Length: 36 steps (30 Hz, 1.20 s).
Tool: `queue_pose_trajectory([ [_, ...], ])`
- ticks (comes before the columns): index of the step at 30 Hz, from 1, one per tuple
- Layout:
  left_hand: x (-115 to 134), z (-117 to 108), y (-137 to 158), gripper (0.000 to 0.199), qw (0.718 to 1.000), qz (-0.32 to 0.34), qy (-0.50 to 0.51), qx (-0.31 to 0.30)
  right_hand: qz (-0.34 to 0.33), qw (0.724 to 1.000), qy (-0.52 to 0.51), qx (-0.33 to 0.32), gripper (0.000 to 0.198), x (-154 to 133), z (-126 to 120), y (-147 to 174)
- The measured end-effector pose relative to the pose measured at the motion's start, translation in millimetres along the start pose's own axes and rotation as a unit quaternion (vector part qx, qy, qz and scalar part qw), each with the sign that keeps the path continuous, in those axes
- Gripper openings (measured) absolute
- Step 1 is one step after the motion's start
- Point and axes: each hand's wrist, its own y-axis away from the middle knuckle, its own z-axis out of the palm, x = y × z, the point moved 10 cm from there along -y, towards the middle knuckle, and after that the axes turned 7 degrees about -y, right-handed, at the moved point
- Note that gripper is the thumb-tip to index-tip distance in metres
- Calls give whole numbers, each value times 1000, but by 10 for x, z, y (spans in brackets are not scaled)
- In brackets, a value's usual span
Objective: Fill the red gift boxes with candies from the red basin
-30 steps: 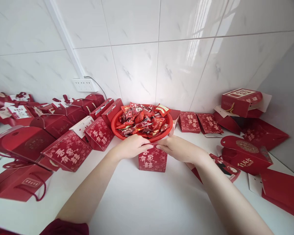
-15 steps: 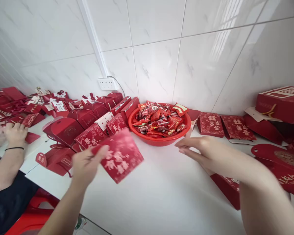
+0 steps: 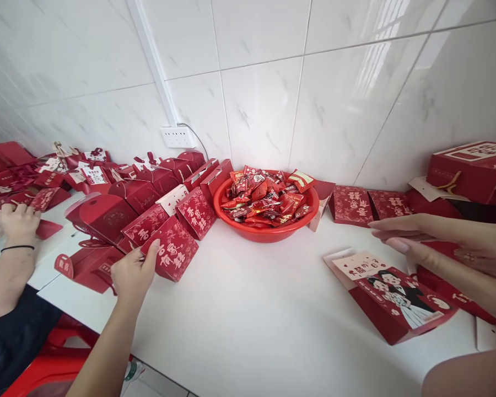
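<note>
My left hand (image 3: 134, 270) pinches the left edge of a red gift box (image 3: 177, 251) with white lettering. That box stands at the front of a row of similar gift boxes (image 3: 196, 212). On the right, my right hand (image 3: 434, 237) has its fingers stretched out and holds nothing. It hovers over the right-hand boxes, just above a gift box printed with a bridal couple (image 3: 400, 298). Between the hands, near the wall, a red plastic basin (image 3: 267, 234) is heaped with small red wrapped packets (image 3: 268, 196).
Many red boxes with handles (image 3: 111, 220) crowd the left side. At far left a co-worker's hand (image 3: 20, 223) handles red boxes beside a red stool (image 3: 49, 369). More boxes (image 3: 471, 171) are stacked at the right. A socket strip (image 3: 178, 137) is on the tiled wall.
My left hand has moved the lettered box left, to the front of the row. My right hand has swung right, away from the basin, uncovering the couple-printed box.
</note>
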Motion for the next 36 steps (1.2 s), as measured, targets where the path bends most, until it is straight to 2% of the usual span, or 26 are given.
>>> queue_pose_trajectory([
  [3, 0, 37, -59, 50, 1000, 8, -26, 11, 7, 999, 21, -32, 42, 16, 56, -8],
  [9, 33, 69, -151, 47, 1000, 8, -8, 17, -15, 1000, 25, -4, 39, -81, 0, -40],
  [19, 96, 102, -228, 46, 998, 48, 31, -2, -14, 1000, 21, -10, 37, -101, -1, -74],
  [28, 21, 186, -247, 45, 999, 35, 27, 29, -46, 998, 28, 20, 36, -185, -14, -110],
  [36, 40, 191, -301, 45, 999, 32, -1, -12, -39, 999, 21, -1, 35, -212, 21, -124],
])
